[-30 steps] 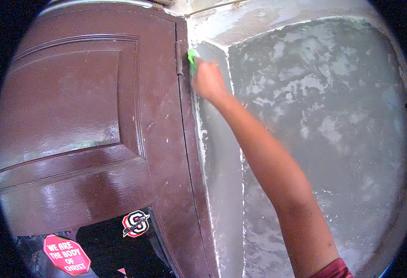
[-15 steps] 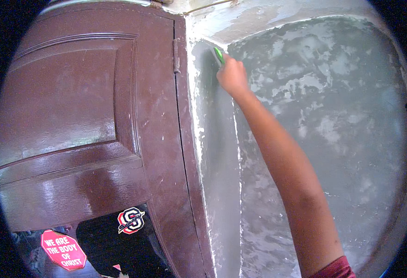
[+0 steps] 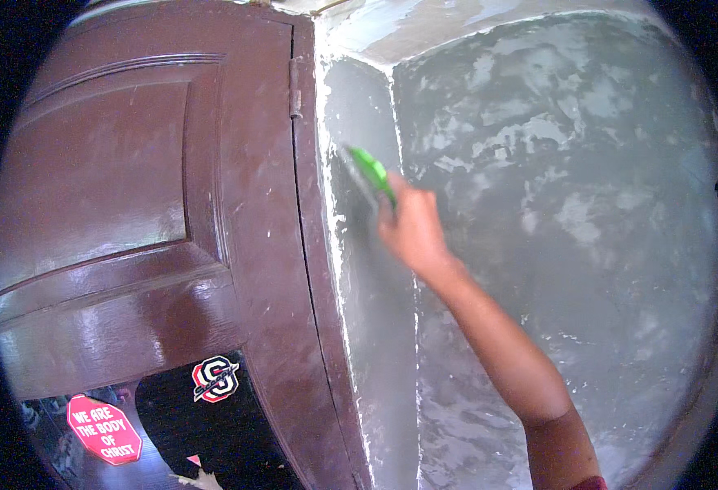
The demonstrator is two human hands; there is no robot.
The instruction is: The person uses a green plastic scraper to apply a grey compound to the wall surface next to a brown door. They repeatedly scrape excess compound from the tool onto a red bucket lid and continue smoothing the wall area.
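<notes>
Green tool point(image 3: 371, 169) slants, gripped in the curled right hand point(image 3: 414, 230), before narrow grey wall point(image 3: 382, 335) beside a brown panelled door point(image 3: 122, 163).

Dark red sleeve point(image 3: 593, 483) (only its edge), bare forearm point(image 3: 498, 339), bare hand point(image 3: 416, 230)

Door point(image 3: 265, 245) (stickers point(image 3: 104, 429) low on it) left of wall point(image 3: 555, 261), hand point(image 3: 414, 224) before wall.

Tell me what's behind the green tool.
A narrow grey wall strip shows around the green tool, with a ragged white line at the strip's left edge. The patch directly behind the tool and right hand is hidden.
</notes>
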